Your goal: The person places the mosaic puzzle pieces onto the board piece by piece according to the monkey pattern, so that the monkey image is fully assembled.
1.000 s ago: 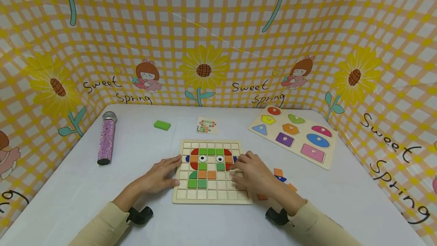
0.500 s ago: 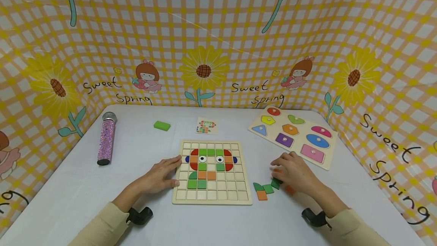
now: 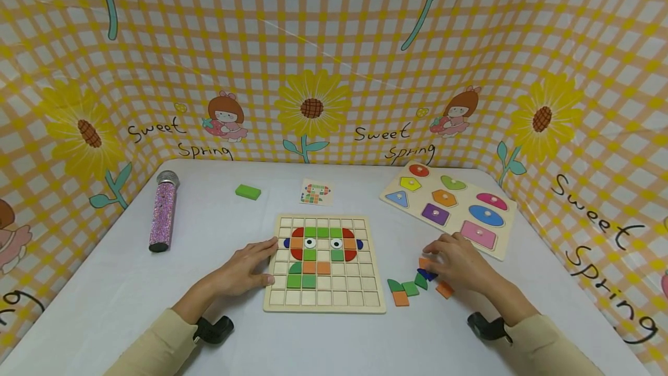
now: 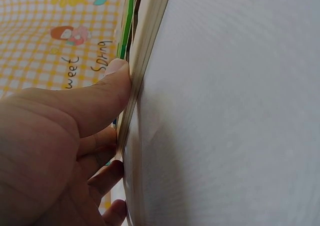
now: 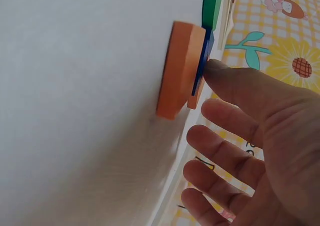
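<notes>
In the head view my left hand [image 3: 242, 268] rests at the left edge of a wooden grid board [image 3: 355, 297]. The left wrist view shows the thumb [image 4: 112, 85] and fingertips along the board's side. Green, red, orange and blue tiles and two eye pieces form a figure on the board. Right of it, my right hand [image 3: 461, 263] hovers low over loose tiles, fingers loosely bent and apart. Its thumb tip is at a blue tile [image 5: 201, 68]; whether it touches cannot be told. Close by lie an orange square [image 5: 180, 70] and a green leaf-shaped tile [image 5: 212, 8].
Behind the board lies a picture card [image 3: 316, 192] with a similar figure. A green block [image 3: 247, 191] and a glittery pink microphone [image 3: 163, 210] are at the left. A knobbed shape puzzle [image 3: 454, 228] lies at the back right. Patterned cloth [image 3: 334, 45] walls the table [image 3: 209, 341].
My right hand has moved right from the board to the loose tiles, then slightly farther back. The blue half-round at the figure's right side is uncovered. My left hand stays put.
</notes>
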{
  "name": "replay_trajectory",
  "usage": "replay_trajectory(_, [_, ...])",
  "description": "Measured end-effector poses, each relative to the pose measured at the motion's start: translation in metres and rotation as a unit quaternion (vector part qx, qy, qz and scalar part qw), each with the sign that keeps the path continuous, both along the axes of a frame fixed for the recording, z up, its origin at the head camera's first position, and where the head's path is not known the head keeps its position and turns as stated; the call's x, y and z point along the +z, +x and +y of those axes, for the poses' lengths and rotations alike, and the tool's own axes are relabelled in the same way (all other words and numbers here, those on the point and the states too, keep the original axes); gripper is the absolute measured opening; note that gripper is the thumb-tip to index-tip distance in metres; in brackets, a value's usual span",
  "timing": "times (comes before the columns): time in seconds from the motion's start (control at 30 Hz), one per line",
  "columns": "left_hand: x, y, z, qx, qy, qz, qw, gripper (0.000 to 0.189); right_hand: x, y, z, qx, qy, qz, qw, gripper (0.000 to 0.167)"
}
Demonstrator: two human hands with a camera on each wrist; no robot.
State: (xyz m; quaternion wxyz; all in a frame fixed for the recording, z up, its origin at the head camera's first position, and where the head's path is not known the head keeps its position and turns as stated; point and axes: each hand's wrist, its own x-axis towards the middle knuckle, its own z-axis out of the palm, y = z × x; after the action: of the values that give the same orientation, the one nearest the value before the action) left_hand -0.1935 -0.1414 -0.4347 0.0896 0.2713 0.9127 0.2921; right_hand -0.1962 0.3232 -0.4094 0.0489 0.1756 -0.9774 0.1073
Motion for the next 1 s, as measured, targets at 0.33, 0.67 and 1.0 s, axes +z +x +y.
replay_trajectory(0.33, [-0.001, 0.001, 0.0, 0.002, 0.001, -0.002, 1.0, 0.071, -0.004, -0.009, 0.002, -0.005, 0.006, -0.007, 0.9999, 0.028])
replay_trajectory(0.67, [0.0, 0.0, 0.0, 0.002, 0.002, 0.003, 1.0, 0.071, -0.003, -0.008, 0.0, 0.0, -0.001, -0.015, 0.9999, 0.022])
replay_trajectory(1.0, [0.0, 0.0, 0.0, 0.002, 0.004, 0.004, 1.0, 0.072, 0.015, 0.003, -0.039, 0.025, -0.028, -0.016, 0.9992, 0.022])
